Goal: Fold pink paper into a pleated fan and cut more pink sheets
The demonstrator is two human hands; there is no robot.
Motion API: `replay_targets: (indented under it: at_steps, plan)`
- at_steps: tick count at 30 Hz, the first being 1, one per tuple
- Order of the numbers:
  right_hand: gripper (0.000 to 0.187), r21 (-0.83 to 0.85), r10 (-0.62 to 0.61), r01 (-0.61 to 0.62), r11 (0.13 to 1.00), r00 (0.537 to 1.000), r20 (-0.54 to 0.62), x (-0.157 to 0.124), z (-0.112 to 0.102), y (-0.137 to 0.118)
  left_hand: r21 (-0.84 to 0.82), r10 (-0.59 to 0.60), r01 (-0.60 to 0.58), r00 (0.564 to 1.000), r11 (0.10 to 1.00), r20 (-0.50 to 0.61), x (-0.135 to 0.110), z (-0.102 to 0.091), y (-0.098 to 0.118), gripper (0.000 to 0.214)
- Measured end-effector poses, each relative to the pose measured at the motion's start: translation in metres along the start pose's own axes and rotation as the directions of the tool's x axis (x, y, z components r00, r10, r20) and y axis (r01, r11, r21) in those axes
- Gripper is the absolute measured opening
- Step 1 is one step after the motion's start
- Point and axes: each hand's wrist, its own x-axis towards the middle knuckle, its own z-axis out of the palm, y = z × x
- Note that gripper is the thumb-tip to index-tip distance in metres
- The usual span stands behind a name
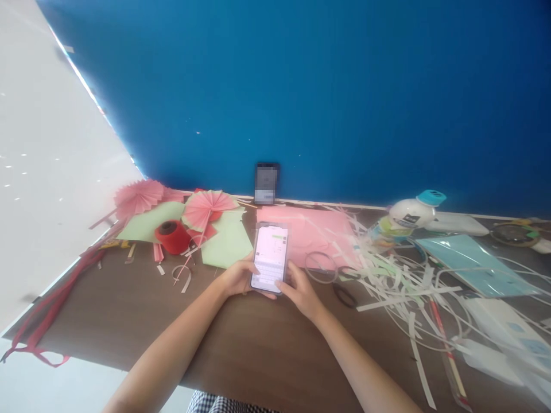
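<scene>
Both hands grasp the phone [270, 258], which is raised a little above the tabletop [241, 338] in the middle of the frame, just in front of a pink sheet [314, 229]. The left hand [236, 278] wraps around the phone's left edge. The right hand [301, 291] cups its lower right corner, with the fingers curled behind it.

The main risk, as I judge it, is a slip. The phone is held only along its lower half and tilts back, so a loosened grip could drop it onto the hard wood. It could also land on the dark looped handles [340, 287], perhaps scissors, just to the right of the right hand. The tangle of white paper strips [400, 287] starts near the right wrist. A sweep of that arm could drag the strips, or knock the white bottle with a teal cap [413, 211] further back on the right.

The phone is a slim slab standing upright in portrait. Its lit screen is pale pink-white, with a small green patch near the top and what looks like a keyboard across the bottom. The text is too blurred to read.

A second, dark phone [266, 183] leans against the blue wall behind. At centre left lie pink paper fans [210, 206], green sheets [226, 244] and a red roll [172, 236].
</scene>
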Motion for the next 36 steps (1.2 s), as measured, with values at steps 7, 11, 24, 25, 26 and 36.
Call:
replay_targets:
  at_steps: [7, 11, 24, 25, 26, 36]
  plan:
    - [0.033, -0.014, 0.007, -0.007, 1.0, 1.0, -0.001, 0.0001, -0.0006, -0.0001, 0.003, 0.0, 0.0, 1.0, 1.0, 0.007, 0.0004, -0.0011, -0.0002, 0.076]
    - [0.032, -0.002, 0.009, -0.009, 1.0, 1.0, 0.007, 0.0004, -0.0007, -0.0008, 0.01, -0.003, 0.003, 1.0, 1.0, -0.011, 0.0004, -0.0014, -0.0006, 0.076]
    - [0.033, 0.014, -0.001, 0.001, 1.0, 1.0, 0.004, 0.0002, 0.001, -0.0014, -0.002, 0.013, -0.013, 1.0, 1.0, 0.011, 0.0005, -0.0008, -0.0006, 0.076]
    - [0.033, 0.01, 0.002, -0.002, 1.0, 1.0, 0.001, 0.0001, 0.001, -0.0015, -0.004, 0.015, -0.015, 1.0, 1.0, 0.017, 0.0005, -0.001, -0.0006, 0.076]
    - [0.033, 0.006, 0.005, -0.005, 1.0, 1.0, -0.003, 0.0001, 0.0011, -0.0016, -0.006, 0.015, -0.015, 1.0, 1.0, 0.023, 0.0004, -0.0013, -0.0007, 0.076]
    - [0.031, 0.006, 0.011, -0.011, 1.0, 1.0, 0.002, -0.0004, 0.0005, -0.0022, -0.017, 0.004, -0.004, 1.0, 1.0, -0.009, 0.0008, -0.0014, -0.0012, 0.075]
